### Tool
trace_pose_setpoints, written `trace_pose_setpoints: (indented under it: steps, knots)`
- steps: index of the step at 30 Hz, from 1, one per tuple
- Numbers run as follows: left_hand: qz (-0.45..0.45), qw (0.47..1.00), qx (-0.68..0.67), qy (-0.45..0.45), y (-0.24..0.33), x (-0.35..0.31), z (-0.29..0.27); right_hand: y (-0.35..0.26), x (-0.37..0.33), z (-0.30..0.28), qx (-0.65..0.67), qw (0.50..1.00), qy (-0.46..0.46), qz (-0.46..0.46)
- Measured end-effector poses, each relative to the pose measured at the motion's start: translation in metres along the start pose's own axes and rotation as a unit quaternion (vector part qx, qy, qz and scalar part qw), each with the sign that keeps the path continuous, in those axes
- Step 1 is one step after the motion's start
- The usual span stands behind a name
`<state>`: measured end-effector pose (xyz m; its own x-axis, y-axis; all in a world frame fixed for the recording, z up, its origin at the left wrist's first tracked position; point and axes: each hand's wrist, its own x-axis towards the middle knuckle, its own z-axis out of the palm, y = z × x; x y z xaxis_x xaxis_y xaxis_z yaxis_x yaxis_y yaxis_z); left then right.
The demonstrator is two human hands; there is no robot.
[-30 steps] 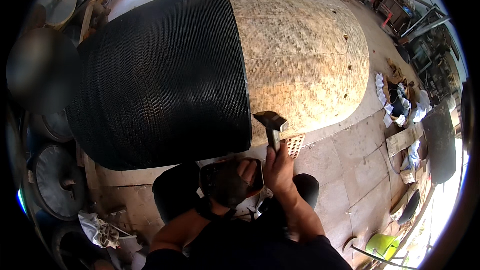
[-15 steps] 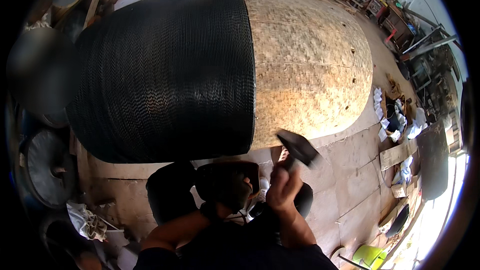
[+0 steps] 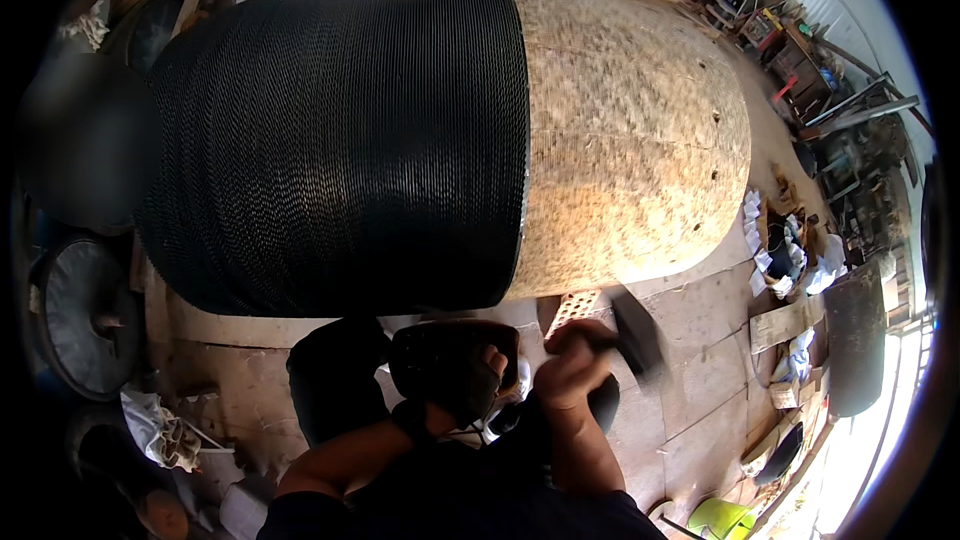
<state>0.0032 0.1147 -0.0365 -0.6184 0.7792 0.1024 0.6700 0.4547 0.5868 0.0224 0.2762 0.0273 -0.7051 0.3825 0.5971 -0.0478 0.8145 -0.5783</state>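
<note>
My right hand (image 3: 570, 372) is closed around the handle of a hammer (image 3: 637, 335), whose dark head is smeared by motion. A large drum (image 3: 630, 130) lies across in front of me. Its right part is bare, tan and rough, with several small holes; a black ribbed covering (image 3: 350, 140) wraps its left part. Between my dark-clothed knees sits a dark open container (image 3: 420, 345). My left hand (image 3: 470, 380), in shadow with a dark covering on it, is over this container with curled fingers. Whatever it holds is hidden.
Round dark discs (image 3: 92, 310) stand at the left, near a crumpled pale cloth (image 3: 160, 430). A holed brick (image 3: 572, 310) lies under the drum's near edge. Boards (image 3: 785, 325), white scraps and a black curved sheet (image 3: 855, 340) are at right, with a lime-green container (image 3: 720, 518) below.
The hammer has swung right and down, away from the drum, as my right hand tilts. The drum appears slightly further right and higher. My left hand stays over the dark container.
</note>
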Motion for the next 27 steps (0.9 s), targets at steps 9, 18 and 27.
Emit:
trace_pose_setpoints:
  steps: [9,18,27]
  knots:
    - [0.025,0.974,-0.082,0.208,0.001,0.035,-0.078,0.014,0.01,0.002,0.393,0.797,-0.084,0.452]
    - [0.181,0.866,0.203,0.419,-0.042,0.116,-0.16,0.012,0.004,0.012,0.369,0.826,-0.162,0.395]
    - [0.17,0.863,0.238,0.413,-0.047,0.125,-0.161,-0.001,-0.003,0.004,0.038,0.991,0.002,0.131]
